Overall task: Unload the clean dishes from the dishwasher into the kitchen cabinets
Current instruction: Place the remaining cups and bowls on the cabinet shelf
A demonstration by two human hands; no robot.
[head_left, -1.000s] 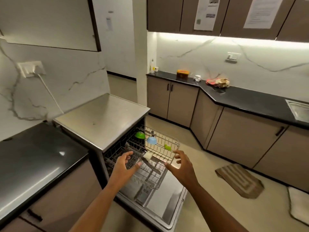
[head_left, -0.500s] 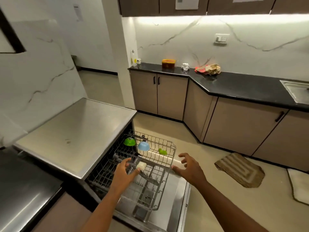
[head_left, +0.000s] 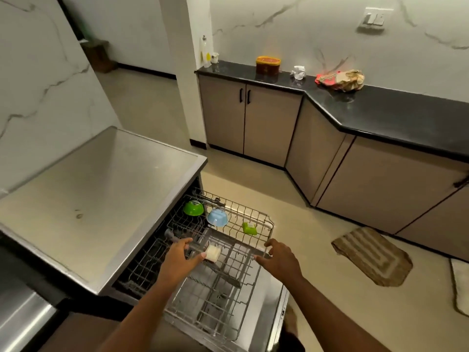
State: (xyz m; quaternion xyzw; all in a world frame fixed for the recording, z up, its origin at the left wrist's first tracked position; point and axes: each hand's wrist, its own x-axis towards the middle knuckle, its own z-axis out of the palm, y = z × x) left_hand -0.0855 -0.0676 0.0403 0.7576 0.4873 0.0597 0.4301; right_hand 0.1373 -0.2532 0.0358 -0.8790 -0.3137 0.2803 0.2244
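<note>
The dishwasher stands open with its door (head_left: 270, 311) folded down and its wire racks pulled out. A green bowl (head_left: 193, 208), a blue bowl (head_left: 217, 217) and a small green container (head_left: 249, 228) sit upside down at the far end of the upper rack (head_left: 269, 222). Nearer me, my left hand (head_left: 177, 260) curls over the left end of a rack's grey front rail (head_left: 238, 241), its thumb against a small white piece (head_left: 212, 253). My right hand (head_left: 278, 257) grips the right end of the same rail.
The dishwasher's steel top (head_left: 101, 189) is on my left. Closed lower cabinets (head_left: 253, 123) under a black counter (head_left: 393, 110) run along the far and right walls. An orange tub (head_left: 267, 64) and a crumpled cloth (head_left: 341, 80) lie on the counter. A striped mat (head_left: 373, 257) lies on the floor.
My view has tipped down and moved closer. Both hands, held open over the rack before, have come down onto its front rail and closed on it.
</note>
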